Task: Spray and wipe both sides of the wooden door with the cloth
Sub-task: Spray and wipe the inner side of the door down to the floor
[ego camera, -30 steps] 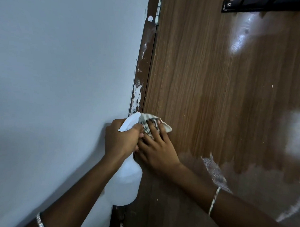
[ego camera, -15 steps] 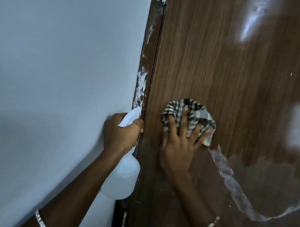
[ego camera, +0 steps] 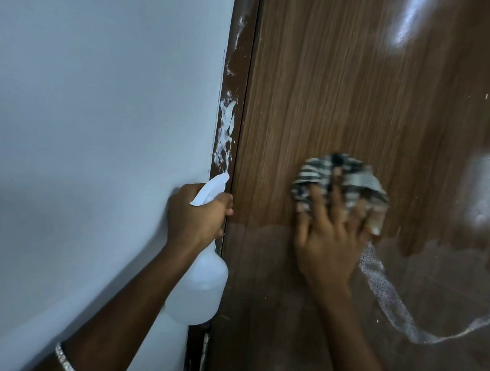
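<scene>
Head view: a pale wall [ego camera: 96, 107] fills the left and the wooden door [ego camera: 346, 84] the right, its lower part wet and glossy. Beside the paint-smeared door frame [ego camera: 234, 74], the left hand [ego camera: 195, 217] grips a white spray bottle [ego camera: 197, 292] by the neck. The right hand [ego camera: 326, 249], fingers spread straight, presses a blurred checked cloth [ego camera: 338, 176] against the door.

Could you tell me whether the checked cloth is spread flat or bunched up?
Bunched up: the checked cloth forms a crumpled wad under the spread fingers of the right hand.
</scene>
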Motion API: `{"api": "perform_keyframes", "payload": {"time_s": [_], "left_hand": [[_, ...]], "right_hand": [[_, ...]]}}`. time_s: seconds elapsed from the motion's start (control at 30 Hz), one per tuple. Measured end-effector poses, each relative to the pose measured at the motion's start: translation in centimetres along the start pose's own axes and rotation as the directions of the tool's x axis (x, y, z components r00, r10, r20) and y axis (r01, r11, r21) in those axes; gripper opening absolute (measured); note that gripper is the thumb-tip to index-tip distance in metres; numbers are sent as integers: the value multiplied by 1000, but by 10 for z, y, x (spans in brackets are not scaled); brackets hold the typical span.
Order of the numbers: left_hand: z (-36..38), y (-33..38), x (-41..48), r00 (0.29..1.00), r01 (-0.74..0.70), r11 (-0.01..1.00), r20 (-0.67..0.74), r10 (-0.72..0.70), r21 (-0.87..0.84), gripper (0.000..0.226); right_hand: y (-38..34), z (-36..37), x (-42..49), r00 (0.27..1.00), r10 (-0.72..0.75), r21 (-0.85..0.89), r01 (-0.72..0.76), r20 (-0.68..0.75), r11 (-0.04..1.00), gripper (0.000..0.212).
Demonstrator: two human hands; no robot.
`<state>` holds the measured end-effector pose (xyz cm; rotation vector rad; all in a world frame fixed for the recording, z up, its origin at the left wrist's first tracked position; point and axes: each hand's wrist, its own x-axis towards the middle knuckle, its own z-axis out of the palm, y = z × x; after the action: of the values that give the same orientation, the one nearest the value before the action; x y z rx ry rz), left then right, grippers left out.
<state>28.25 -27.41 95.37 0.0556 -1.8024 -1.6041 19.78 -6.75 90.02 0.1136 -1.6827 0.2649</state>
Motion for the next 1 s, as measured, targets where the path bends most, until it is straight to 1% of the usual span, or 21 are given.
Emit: {"api": "perform_keyframes", "payload": {"time_s": [0.07, 0.1, 0.17, 0.2, 0.23, 0.27, 0.3, 0.37, 0.4, 0.43, 0.5, 0.57, 0.63, 0.73, 0.8, 0.9, 1.0], "left_hand": [[1, -4, 3, 999, 20, 1000, 30, -19, -11, 14], [1, -5, 4, 998, 38, 999, 54, -37, -18, 13], [2, -7, 5, 990, 87, 996, 111, -82, -37, 34], [3, -9, 5, 987, 109, 993, 128, -101, -54, 42], [4, -11, 5, 985, 118, 991, 133, -109, -61, 44], [4, -11, 3, 987, 109, 992, 126, -101, -61, 40], [5, -11, 1, 989, 94, 994, 116, -87, -56, 32], [4, -9, -3, 995, 52, 997, 84, -48, -50, 13], [3, -6, -6, 997, 26, 999, 77, -22, -48, 10], [2, -5, -7, 997, 6, 999, 76, -3, -41, 12], [0, -2, -9, 997, -13, 999, 70, 15, -36, 14], [-3, -1, -9, 999, -15, 999, 52, 16, -35, 16], [-5, -2, -7, 999, 6, 1000, 46, -5, -22, 17], [-6, -8, -1, 997, 39, 999, 71, -41, 23, 20], [-6, -9, -1, 998, 18, 1000, 59, -19, 17, 18], [-3, -9, -4, 999, -17, 1000, 46, 17, 0, 15], [2, -11, -6, 999, -1, 999, 51, 3, -33, 14]], "right_hand": [[20, -13, -1, 985, 169, -49, -170, -32, 984, 47], [19, -15, -2, 965, 255, -54, -258, -60, 965, 46], [0, -11, -3, 910, 403, -19, -407, -99, 913, 45], [-17, -6, -2, 889, 445, 9, -447, -109, 895, 45], [-34, 1, -2, 885, 454, 36, -453, -104, 891, 45], [-51, 9, -2, 902, 425, 54, -421, -81, 905, 45], [-68, 19, -5, 936, 347, 60, -344, -57, 937, 46], [-96, 37, -12, 996, 86, 73, -83, -32, 994, 47], [-105, 44, -16, 999, -47, 81, 49, -23, 996, 47], [-110, 50, -19, 990, -142, 96, 144, -20, 985, 46], [-103, 52, -18, 973, -231, 130, 232, -22, 964, 44], [-82, 42, -18, 963, -270, 133, 267, 0, 954, 42], [-53, 28, -19, 964, -263, 90, 260, 31, 962, 45], [3, 5, -18, 989, -138, -9, 139, 48, 990, 49], [41, -13, -16, 997, -54, -56, 57, 50, 997, 51], [86, -39, -12, 999, 30, -131, -34, -26, 991, 48], [91, -44, -13, 988, 143, -125, -149, -53, 981, 45]]}}
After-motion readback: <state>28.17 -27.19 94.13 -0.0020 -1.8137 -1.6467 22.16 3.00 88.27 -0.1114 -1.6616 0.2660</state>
